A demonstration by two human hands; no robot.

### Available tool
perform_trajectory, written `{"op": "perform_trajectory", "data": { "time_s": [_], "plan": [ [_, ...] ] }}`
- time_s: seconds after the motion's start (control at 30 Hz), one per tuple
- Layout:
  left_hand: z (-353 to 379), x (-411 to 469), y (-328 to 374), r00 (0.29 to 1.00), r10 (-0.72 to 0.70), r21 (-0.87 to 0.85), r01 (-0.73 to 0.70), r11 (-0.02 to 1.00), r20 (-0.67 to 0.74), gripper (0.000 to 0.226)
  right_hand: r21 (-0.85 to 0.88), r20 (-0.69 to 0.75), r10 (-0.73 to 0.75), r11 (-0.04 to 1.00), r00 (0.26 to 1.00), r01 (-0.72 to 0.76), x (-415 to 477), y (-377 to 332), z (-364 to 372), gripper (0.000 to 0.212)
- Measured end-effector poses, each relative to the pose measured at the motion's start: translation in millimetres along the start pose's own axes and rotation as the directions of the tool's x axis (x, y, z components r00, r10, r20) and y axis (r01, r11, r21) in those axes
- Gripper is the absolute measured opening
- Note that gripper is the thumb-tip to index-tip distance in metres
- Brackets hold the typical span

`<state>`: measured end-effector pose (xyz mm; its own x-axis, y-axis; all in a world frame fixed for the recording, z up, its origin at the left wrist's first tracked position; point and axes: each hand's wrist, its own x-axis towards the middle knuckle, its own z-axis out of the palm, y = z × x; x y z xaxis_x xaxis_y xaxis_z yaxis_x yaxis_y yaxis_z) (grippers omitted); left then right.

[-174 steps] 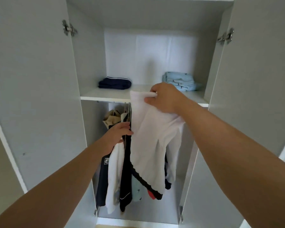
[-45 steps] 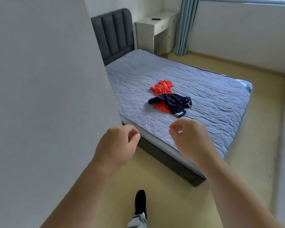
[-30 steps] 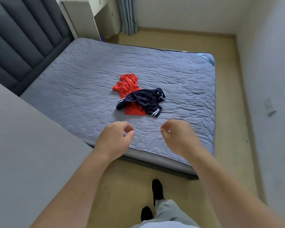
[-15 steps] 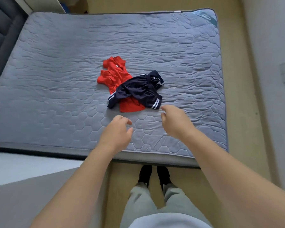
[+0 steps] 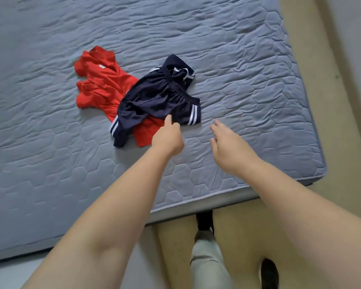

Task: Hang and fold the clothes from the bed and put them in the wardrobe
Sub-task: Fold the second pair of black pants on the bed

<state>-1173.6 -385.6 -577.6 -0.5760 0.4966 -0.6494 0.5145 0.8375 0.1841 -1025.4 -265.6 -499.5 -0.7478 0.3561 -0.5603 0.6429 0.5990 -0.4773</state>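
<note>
With the left hand and right hand open and empty at frame centre, the navy shorts were best pinched by the waistband, clear of the red garment.

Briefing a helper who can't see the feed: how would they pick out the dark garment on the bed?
Look at the grey quilted bed, where two crumpled garments overlap. The navy shorts lie partly on top of the red garment. Only they are dark, with white stripes at the leg hems.
</note>
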Motion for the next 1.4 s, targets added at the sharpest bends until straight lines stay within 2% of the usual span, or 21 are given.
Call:
{"op": "perform_trajectory", "data": {
  "time_s": [0.2, 0.37, 0.43, 0.53, 0.63, 0.7, 0.77, 0.9, 1.03, 1.13, 1.2, 1.27, 1.33, 1.4],
  "plan": [
    [19, 115, -21, 0.999, -0.029, -0.023, 0.03, 0.999, 0.029, 0.049, -0.009, 0.017, 0.054, 0.999, 0.998, -0.054, 63, 25, 36, 0.044],
    [55, 158, -26, 0.992, -0.04, 0.038, 0.036, 0.999, 0.119, 0.05, 0.011, 0.028, 0.079, 0.997, 0.996, -0.079, 94, 49, 56, 0.047],
    [67, 161, -29, 0.992, -0.082, -0.012, 0.083, 0.996, 0.096, 0.051, 0.011, 0.039, 0.087, 0.996, 0.995, -0.088, 96, 57, 61, 0.048],
    [73, 144, -28, 0.995, -0.092, -0.171, 0.087, 0.981, -0.024, 0.048, 0.008, 0.063, 0.091, 0.996, 0.994, -0.092, 89, 64, 65, 0.045],
    [57, 110, -24, 0.972, -0.108, -0.341, 0.032, 0.94, -0.207, 0.035, 0.008, 0.092, 0.105, 0.994, 0.99, -0.106, 72, 56, 55, 0.041],
    [39, 78, -18, 0.958, -0.123, -0.402, 0.009, 0.915, -0.26, 0.037, 0.003, 0.119, 0.104, 0.994, 0.987, -0.105, 57, 42, 41, 0.039],
    [22, 41, -7, 0.962, -0.108, -0.403, -0.002, 0.915, -0.251, 0.044, -0.003, 0.148, 0.097, 0.995, 0.984, -0.097, 38, 28, 24, 0.039],
    [-14, -37, 15, 0.943, -0.026, -0.359, -0.1, 0.928, -0.33, 0.029, 0.007, 0.156, 0.061, 0.998, 0.986, -0.063, -10, 2, -17, 0.037],
    [-57, -125, 42, 0.881, 0.034, -0.38, -0.238, 0.894, -0.471, 0.026, 0.084, 0.069, 0.008, 0.996, 0.998, -0.014, -72, -9, -58, 0.035],
    [-92, -189, 65, 0.818, 0.018, -0.413, -0.309, 0.857, -0.575, 0.026, 0.105, 0.032, -0.002, 0.995, 0.999, -0.001, -121, -6, -83, 0.047],
    [-114, -231, 85, 0.775, 0.009, -0.413, -0.347, 0.842, -0.632, 0.026, 0.185, 0.011, 0.034, 0.982, 0.999, -0.036, -154, -7, -98, 0.057],
    [-131, -272, 107, 0.728, 0.003, -0.408, -0.387, 0.827, -0.686, 0.027, 0.366, 0.004, 0.072, 0.928, 0.997, -0.068, -188, -14, -115, 0.06],
    [-146, -312, 131, 0.672, 0.0, -0.401, -0.443, 0.802, -0.741, 0.027, 0.553, 0.011, 0.064, 0.831, 0.998, -0.059, -218, -23, -132, 0.052],
    [-160, -346, 152, 0.621, 0.004, -0.392, -0.499, 0.773, -0.784, 0.027, 0.619, 0.024, 0.0, 0.785, 1.0, -0.015, -246, -31, -151, 0.043]
  ]
}}
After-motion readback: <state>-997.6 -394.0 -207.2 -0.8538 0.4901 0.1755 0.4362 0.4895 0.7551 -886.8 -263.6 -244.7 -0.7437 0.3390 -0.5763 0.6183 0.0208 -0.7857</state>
